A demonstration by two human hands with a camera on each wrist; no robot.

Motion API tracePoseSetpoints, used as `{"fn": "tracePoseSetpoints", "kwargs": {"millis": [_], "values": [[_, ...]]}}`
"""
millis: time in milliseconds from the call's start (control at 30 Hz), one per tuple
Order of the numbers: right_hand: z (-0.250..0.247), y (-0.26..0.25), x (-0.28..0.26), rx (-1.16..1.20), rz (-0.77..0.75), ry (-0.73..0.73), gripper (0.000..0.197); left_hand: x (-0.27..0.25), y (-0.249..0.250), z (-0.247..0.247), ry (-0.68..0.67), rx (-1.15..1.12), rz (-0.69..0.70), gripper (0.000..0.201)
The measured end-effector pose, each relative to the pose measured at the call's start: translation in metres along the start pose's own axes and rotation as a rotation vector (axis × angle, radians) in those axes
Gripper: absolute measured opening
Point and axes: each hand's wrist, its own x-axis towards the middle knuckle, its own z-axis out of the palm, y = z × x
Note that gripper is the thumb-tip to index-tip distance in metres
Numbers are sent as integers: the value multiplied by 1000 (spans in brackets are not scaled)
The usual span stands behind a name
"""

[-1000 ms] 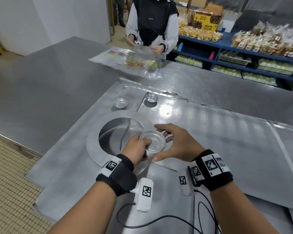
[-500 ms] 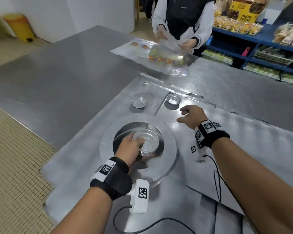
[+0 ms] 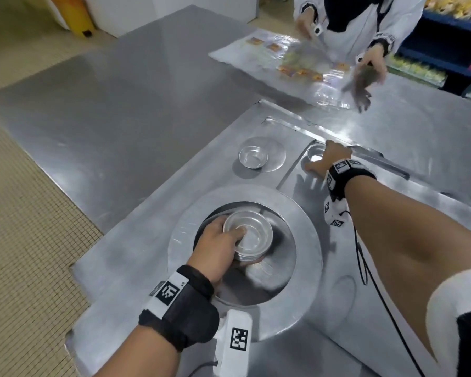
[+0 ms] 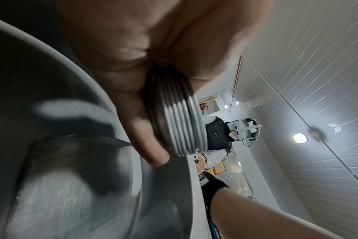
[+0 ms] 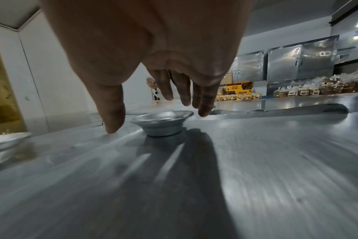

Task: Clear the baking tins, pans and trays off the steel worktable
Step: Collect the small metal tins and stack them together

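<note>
Steel covers everything before us, a wide counter with flat trays laid on it. Our left hand grips a nested stack of small tins, thumb inside the top one, held mouth-up over a big round pan at the near side. Our right hand reaches far right, fingers spread and relaxed just above a single tin, not yet holding it. Another loose tin sits left of it, upright. We judge several tins gathered; two tins, the pan and trays remain.
</note>
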Motion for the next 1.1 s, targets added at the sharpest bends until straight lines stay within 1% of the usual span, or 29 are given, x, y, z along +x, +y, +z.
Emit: {"fn": "tracePoseSetpoints", "kwargs": {"millis": [67, 167, 267, 367, 400, 467, 567, 667, 767, 833, 933, 967, 1000, 1067, 1100], "values": [[2, 0, 8, -2, 19, -17, 72, 2, 0, 0, 17, -8, -10, 30], [2, 4, 16, 25, 11, -41, 77, 3, 2, 2, -6, -76, -55, 25], [-1, 7, 14, 42, 14, -70, 86, 2, 5, 5, -46, -112, -89, 27], [-12, 6, -2, 40, -2, -84, 98, 0, 7, 9, -59, -114, -104, 28], [-15, 5, -8, 50, -11, -79, 98, 0, 7, 10, -60, -118, -105, 29], [-21, 5, -19, 77, -30, -61, 86, -3, 7, 10, -68, -118, -99, 29], [-36, 2, -43, 155, -88, -13, 85, -9, 7, 11, -68, -100, -89, 29], [-54, -5, -70, 202, -155, -2, 80, -19, 8, 12, -67, -63, -62, 30], [-70, -13, -103, 267, -232, 6, 85, -32, 8, 9, -68, -14, -33, 32], [-80, -19, -130, 312, -284, -1, 86, -43, 9, 8, -64, -23, -38, 32], [-94, -30, -175, 315, -377, -23, 89, -60, 12, 7, -65, -33, -50, 19], [-97, -33, -191, 314, -411, -27, 89, -65, 13, 6, -71, -29, -47, 18], [-100, -36, -207, 322, -437, -26, 88, -70, 13, 5, -86, -23, -42, 27], [-107, -40, -238, 357, -484, -19, 81, -80, 13, 3, -125, -19, -46, 54], [-110, -41, -254, 376, -503, -18, 77, -86, 14, 2, -148, -26, -55, 58]]}}
